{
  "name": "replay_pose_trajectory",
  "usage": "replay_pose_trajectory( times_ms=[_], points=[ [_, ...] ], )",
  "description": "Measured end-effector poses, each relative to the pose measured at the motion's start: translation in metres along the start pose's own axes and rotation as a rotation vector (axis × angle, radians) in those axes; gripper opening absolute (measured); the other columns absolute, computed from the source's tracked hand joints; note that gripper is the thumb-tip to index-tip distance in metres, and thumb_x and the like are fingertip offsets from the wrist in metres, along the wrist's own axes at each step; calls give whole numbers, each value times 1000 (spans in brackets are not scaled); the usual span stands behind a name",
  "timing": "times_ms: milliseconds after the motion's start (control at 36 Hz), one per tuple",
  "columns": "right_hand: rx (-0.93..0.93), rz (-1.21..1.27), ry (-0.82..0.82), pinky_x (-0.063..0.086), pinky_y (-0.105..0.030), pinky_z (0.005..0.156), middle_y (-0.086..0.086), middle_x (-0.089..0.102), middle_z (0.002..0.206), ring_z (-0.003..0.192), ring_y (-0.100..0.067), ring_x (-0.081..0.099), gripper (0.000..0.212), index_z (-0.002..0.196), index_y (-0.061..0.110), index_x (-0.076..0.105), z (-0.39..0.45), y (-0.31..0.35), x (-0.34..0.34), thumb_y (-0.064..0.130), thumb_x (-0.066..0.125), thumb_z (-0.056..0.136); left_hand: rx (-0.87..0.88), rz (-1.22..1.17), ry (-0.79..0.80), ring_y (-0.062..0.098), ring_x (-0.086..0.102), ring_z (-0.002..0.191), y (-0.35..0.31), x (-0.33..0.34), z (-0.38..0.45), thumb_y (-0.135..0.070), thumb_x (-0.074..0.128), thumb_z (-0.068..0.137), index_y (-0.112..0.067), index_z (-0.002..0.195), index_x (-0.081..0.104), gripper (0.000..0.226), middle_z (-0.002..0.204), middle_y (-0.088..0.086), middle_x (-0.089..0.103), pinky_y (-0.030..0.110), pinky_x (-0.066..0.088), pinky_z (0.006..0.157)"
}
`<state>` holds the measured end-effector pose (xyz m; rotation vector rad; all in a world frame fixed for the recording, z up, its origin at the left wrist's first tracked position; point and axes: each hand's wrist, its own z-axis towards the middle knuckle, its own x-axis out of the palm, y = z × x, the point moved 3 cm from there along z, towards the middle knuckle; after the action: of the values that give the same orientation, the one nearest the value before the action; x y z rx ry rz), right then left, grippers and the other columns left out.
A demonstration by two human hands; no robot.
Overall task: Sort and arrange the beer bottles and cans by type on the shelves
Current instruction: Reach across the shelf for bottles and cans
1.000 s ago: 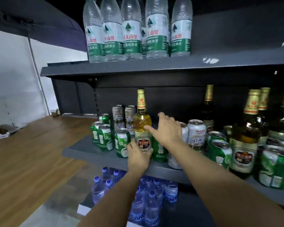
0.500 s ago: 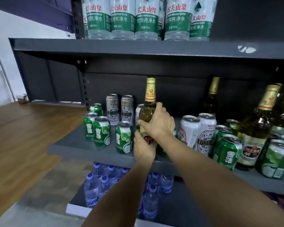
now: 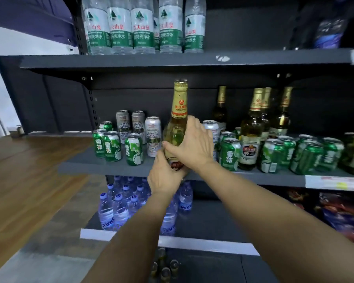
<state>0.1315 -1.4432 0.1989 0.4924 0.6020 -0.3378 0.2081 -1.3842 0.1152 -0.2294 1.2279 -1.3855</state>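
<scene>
While both hands clasp the beer bottle upright, neck up, above the middle shelf, the left hand wraps its base and the right hand its body; the other bottles stand well to the right, on the right hand's side.

My two bare forearms, no sleeves in view; left hand, right hand; no rings, no watch.
</scene>
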Motion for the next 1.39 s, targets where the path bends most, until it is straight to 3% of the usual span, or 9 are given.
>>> replay_pose_trajectory(
  times_ms=[167, 306, 444, 611, 778, 1000, 1250, 1389],
  points=[
    [90, -36, 60, 42, -34, 68, -2, 46, 114, 99, -28, 57, 67, 119, 17, 38, -64, -59, -82, 56, 68, 74, 10, -95, 157, 33, 62, 102, -65, 45, -94, -47, 75, 69, -23, 132, 32, 80, 109, 6, 65, 40, 50, 79],
    [247, -109, 55, 41, -35, 72, -5, 49, 116, 102, -31, 57, 64, 123, 16, 38, -119, -122, -156, 51, 68, 78, 44, -136, 324, 28, 63, 102, -121, 99, -167, -49, 75, 70, -23, 127, 41, 72, 110, 3, 65, 36, 49, 74],
    [467, -150, 7, 41, -36, 71, -3, 53, 107, 100, -30, 58, 54, 110, 18, 41, -174, -194, -230, 47, 70, 76, 123, -149, 510, 25, 64, 96, -179, 157, -238, -54, 75, 66, -26, 107, 43, 59, 101, -1, 66, 36, 51, 72],
    [644, -284, -77, 37, -34, 70, -1, 51, 112, 102, -29, 57, 57, 113, 18, 38, -228, -274, -321, 51, 68, 77, 229, -196, 674, 28, 64, 99, -259, 233, -311, -58, 75, 60, -27, 121, 46, 74, 104, 0, 68, 36, 52, 74],
    [722, -432, -127, 37, -34, 69, 0, 50, 116, 101, -28, 58, 59, 116, 17, 38, -263, -352, -403, 51, 68, 78, 306, -261, 792, 29, 64, 101, -341, 307, -374, -53, 78, 63, -25, 122, 46, 72, 105, 2, 67, 35, 50, 75],
    [812, -530, -218, 37, -34, 70, 0, 51, 115, 102, -27, 57, 59, 114, 18, 38, -270, -472, -487, 52, 69, 77, 423, -266, 919, 30, 62, 105, -444, 416, -411, -62, 72, 66, -24, 122, 43, 74, 109, 3, 64, 39, 50, 79],
    [854, -576, -222, 42, -35, 75, 1, 52, 112, 102, -26, 56, 60, 113, 18, 39, -252, -613, -559, 54, 69, 76, 423, -285, 996, 31, 60, 111, -550, 537, -428, -61, 72, 68, -24, 130, 43, 77, 117, 7, 64, 39, 49, 86],
    [887, -581, -212, 44, -37, 74, -1, 52, 109, 97, -27, 58, 57, 103, 19, 34, -250, -685, -594, 55, 69, 76, 412, -280, 1016, 29, 61, 107, -597, 601, -443, -63, 73, 65, -25, 121, 47, 72, 113, 3, 65, 40, 51, 87]
  ],
)
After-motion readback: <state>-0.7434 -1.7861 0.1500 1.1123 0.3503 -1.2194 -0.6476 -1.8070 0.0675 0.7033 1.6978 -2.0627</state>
